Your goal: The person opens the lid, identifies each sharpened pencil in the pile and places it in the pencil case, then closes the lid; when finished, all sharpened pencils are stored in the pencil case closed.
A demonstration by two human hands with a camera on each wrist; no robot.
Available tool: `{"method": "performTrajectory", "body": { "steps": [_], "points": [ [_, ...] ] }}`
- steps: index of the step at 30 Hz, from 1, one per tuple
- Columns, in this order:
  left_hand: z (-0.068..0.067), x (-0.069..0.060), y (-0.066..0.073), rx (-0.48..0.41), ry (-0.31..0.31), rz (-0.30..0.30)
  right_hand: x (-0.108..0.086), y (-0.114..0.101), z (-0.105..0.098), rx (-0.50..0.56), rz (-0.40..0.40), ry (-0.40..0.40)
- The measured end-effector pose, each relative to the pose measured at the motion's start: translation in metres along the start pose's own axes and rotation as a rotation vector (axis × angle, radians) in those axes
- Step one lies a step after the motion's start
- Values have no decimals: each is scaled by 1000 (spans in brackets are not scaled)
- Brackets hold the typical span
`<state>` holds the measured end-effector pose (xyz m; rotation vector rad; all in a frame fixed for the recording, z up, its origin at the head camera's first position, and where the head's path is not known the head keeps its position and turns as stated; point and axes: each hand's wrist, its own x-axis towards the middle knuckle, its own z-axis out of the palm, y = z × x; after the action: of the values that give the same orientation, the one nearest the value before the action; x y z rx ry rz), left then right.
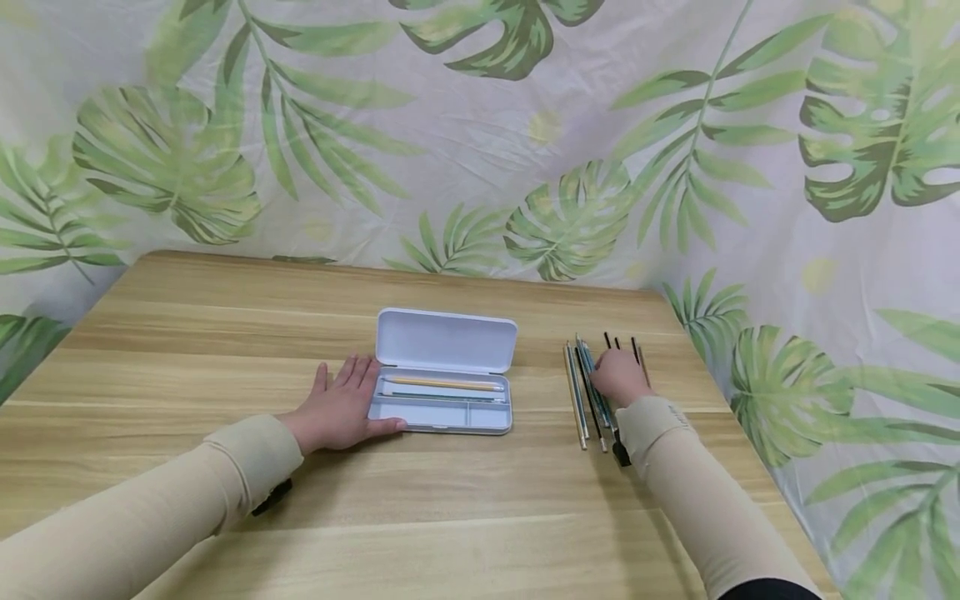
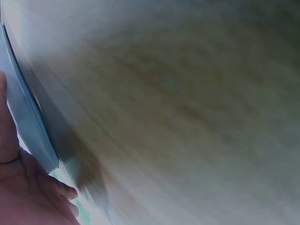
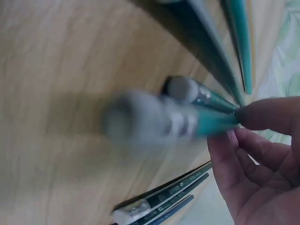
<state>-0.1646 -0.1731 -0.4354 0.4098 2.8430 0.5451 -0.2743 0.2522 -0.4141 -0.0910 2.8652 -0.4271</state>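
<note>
A white pencil case (image 1: 420, 414) lies on the table with its lid (image 1: 446, 342) raised. In its back compartment are a yellow pencil (image 1: 450, 384) and a dark green pencil (image 1: 450, 398). My left hand (image 1: 339, 415) rests against the case's left end, fingers straight and spread, thumb along the front edge. To the right, my right hand (image 1: 619, 379) is over a loose group of pencils. Its thumb and finger pinch a green pencil (image 3: 213, 123), whose blurred whitish end points toward the right wrist camera. In the head view the hand hides much of this pencil.
Several more pencils (image 1: 574, 396) lie roughly side by side left of my right hand. Others (image 3: 164, 197) lie below the held one in the right wrist view. The wooden table (image 1: 450, 517) meets a leaf-patterned cloth (image 1: 465, 142) at the back.
</note>
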Motion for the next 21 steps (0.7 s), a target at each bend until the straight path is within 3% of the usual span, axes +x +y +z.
{"method": "performTrajectory", "body": {
  "steps": [7,9,11,14,16,21],
  "points": [
    [-4,-3,3,11,-10,-9,5,-2,-18,51,-7,-10],
    [-3,-2,3,16,-9,-8,9,-3,-28,164,1,-22],
    [-3,-2,4,19,-11,-10,12,-7,-38,355,-11,-61],
    [-3,-2,4,21,-12,-11,12,-19,-53,630,-62,-144],
    [-3,-2,4,22,-12,-11,11,-30,-61,747,-116,-205],
    [-3,-2,3,24,-10,-13,7,-65,-70,805,-251,-322]
  ]
}}
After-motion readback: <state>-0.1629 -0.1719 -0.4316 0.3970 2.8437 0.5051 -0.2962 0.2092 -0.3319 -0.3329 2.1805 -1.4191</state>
